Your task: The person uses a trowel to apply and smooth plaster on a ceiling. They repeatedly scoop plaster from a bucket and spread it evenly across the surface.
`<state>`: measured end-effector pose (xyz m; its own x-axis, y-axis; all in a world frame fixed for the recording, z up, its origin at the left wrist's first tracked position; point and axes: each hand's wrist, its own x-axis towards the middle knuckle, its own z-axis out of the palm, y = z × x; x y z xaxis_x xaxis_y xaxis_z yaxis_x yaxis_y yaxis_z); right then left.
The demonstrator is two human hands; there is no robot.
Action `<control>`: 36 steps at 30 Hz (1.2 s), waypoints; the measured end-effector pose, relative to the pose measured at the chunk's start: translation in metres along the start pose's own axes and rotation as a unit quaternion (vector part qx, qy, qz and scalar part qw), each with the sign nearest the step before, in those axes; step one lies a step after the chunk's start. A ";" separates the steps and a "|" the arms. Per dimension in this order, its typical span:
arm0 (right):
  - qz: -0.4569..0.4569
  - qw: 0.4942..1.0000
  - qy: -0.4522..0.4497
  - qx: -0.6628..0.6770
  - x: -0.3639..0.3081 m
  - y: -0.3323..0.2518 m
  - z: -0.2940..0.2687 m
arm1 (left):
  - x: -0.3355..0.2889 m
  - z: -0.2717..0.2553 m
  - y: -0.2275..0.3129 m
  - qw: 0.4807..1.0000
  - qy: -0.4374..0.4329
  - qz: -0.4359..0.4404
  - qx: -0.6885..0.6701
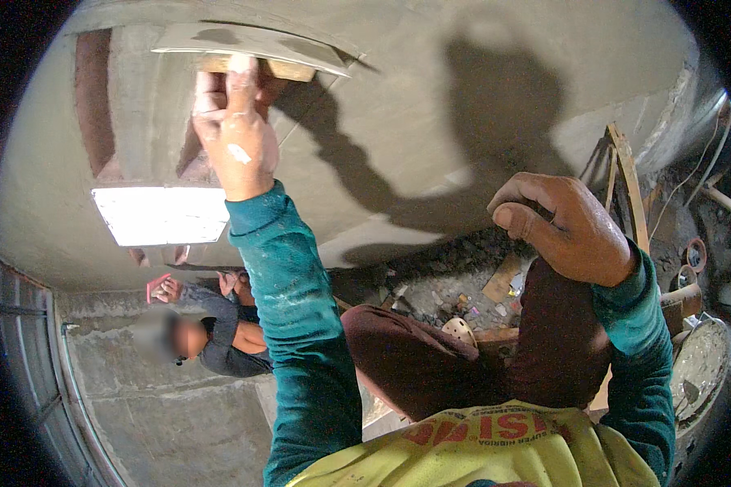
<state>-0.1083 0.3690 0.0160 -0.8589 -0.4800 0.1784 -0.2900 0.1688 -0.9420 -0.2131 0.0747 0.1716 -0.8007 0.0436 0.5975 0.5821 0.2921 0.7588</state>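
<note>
My left hand (237, 138) is raised to the upper left, its fingers closed round the wooden grip of a plastering trowel (252, 39). The trowel's long flat blade lies against, or very near, the grey plastered wall (382, 89); some wet grey mortar shows on the blade. Pale smears mark the back of this hand. My right hand (562, 227) rests over my bent right knee, fingers and thumb loosely curled in, with nothing seen in them. Shadows of my head and left arm fall across the wall.
At lower left, a person (227, 333) crouches by the wall, holding a pinkish-red tool (158, 287). A bright rectangular panel (162, 216) shows left of my forearm. Rubble (430, 288) covers the ground. Wooden boards (628, 187) lean at right, above a mortar-smeared basin (698, 373).
</note>
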 end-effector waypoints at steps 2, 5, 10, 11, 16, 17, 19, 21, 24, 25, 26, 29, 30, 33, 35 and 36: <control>0.006 1.000 -0.002 0.010 -0.001 -0.002 -0.001 | 0.003 -0.005 -0.008 0.999 -0.039 -0.003 0.019; 0.012 1.000 -0.009 0.015 -0.002 -0.004 -0.001 | -0.016 0.011 -0.017 0.999 -0.005 -0.025 0.023; -0.003 1.000 -0.001 0.022 -0.004 -0.003 -0.001 | -0.018 0.016 -0.025 0.999 -0.001 -0.027 0.029; -0.006 1.000 0.002 0.022 -0.004 -0.003 -0.001 | -0.018 0.016 -0.026 0.999 -0.001 -0.026 0.033; -0.015 1.000 0.004 0.017 -0.004 -0.001 -0.002 | -0.015 0.018 -0.026 0.999 -0.004 -0.026 0.038; -0.009 1.000 0.000 0.012 -0.004 -0.001 -0.003 | -0.015 0.018 -0.026 0.999 -0.006 -0.028 0.040; -0.001 1.000 -0.007 0.008 -0.004 -0.001 -0.003 | -0.015 0.016 -0.028 0.999 -0.007 -0.017 0.039; 0.001 1.000 -0.014 0.008 -0.003 -0.002 0.000 | -0.017 0.012 -0.035 0.999 -0.002 0.002 0.035; 0.008 1.000 -0.024 0.004 -0.001 -0.001 -0.002 | -0.019 0.020 -0.038 0.999 0.009 0.006 0.037; 0.008 1.000 -0.027 0.003 0.000 -0.001 -0.002 | -0.019 0.022 -0.039 0.999 0.013 0.021 0.043; 0.009 0.999 -0.031 0.003 0.000 -0.001 -0.002 | -0.018 0.023 -0.042 0.998 0.016 0.037 0.049; 0.001 1.000 -0.026 0.016 0.000 -0.002 -0.001 | -0.017 0.027 -0.042 0.998 0.021 0.051 0.022; -0.002 0.999 -0.021 0.024 0.000 -0.003 -0.001 | -0.017 0.028 -0.043 0.998 0.022 0.051 0.013; 0.034 0.996 -0.039 0.066 -0.001 -0.006 -0.003 | -0.019 0.033 -0.041 0.998 0.038 0.040 0.000; 0.016 0.998 -0.033 0.052 -0.001 -0.003 -0.003 | -0.019 0.032 -0.041 0.998 0.040 0.048 0.020; 0.007 0.999 -0.030 0.045 -0.001 -0.003 -0.003 | -0.019 0.028 -0.046 0.997 0.036 0.060 0.040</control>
<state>-0.1075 0.3716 0.0190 -0.8355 -0.5286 0.1501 -0.2364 0.0991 -0.9666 -0.2287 0.0869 0.1188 -0.7127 0.0156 0.7013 0.6574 0.3635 0.6601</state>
